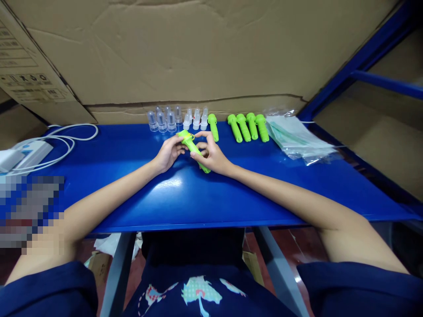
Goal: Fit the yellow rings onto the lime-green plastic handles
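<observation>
A bright green plastic piece shaped like a small flashlight (199, 160) is held slantwise above the blue table, its wide head up and to the left. The fingertips of my left hand (168, 154) are closed at that head. Wrapped round the narrower handle, my right hand (213, 155) has its index finger reaching to a small loop beside the head. Just behind my hands stand several frosted nozzle-like parts (196, 119), with another green flashlight-shaped piece (213, 127) lying to their right. Several clear plastic cylinders (161, 121) stand further left.
On the blue table (165, 198), several more green pieces (243, 127) lie in a row at the right, beside clear plastic bags (297, 136). A white power strip (33, 154) with a looped cable (74, 145) sits at the left. Cardboard (198, 53) walls the back.
</observation>
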`<control>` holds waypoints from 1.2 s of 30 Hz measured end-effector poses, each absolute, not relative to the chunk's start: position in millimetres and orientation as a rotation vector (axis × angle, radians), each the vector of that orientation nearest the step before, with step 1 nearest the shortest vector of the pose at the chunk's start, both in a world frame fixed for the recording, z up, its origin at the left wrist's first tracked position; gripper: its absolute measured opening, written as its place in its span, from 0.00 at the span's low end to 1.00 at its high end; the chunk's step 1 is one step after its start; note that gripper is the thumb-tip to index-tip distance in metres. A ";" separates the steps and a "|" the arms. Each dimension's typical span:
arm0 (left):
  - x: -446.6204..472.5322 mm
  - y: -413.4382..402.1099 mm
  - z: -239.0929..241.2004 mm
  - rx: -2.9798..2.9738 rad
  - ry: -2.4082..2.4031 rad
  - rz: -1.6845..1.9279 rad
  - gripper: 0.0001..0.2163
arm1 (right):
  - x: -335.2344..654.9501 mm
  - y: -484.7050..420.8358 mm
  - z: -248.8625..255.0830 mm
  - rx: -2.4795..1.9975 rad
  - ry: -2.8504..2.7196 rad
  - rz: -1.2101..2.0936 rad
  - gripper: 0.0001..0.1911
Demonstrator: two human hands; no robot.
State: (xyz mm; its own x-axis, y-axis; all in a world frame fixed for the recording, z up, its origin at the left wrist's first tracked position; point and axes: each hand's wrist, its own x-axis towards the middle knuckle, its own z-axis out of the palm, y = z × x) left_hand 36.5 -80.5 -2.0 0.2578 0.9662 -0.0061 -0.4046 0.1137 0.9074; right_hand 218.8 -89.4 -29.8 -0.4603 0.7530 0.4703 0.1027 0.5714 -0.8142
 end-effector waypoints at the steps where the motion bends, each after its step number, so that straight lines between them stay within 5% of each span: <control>1: 36.3 -80.8 -1.2 0.961 0.736 1.145 0.09 | 218.6 -89.3 -29.8 -0.691 -1.919 0.902 0.25; 23: 33.6 -81.8 -9.1 1.152 0.668 1.107 0.19 | 225.5 -84.7 -34.0 -0.750 -2.059 0.795 0.35; 36: 32.6 -78.3 -15.0 1.213 0.647 1.138 0.20 | 222.8 -91.8 -23.5 -0.750 -1.845 1.030 0.30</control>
State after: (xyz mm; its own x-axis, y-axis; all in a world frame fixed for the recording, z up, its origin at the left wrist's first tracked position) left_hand 32.6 -78.3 -15.0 0.3477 0.9218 0.1716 -0.3244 -0.0535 0.9444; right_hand 222.8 -91.8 -23.5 -0.4402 0.8063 0.3951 0.0869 0.4762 -0.8750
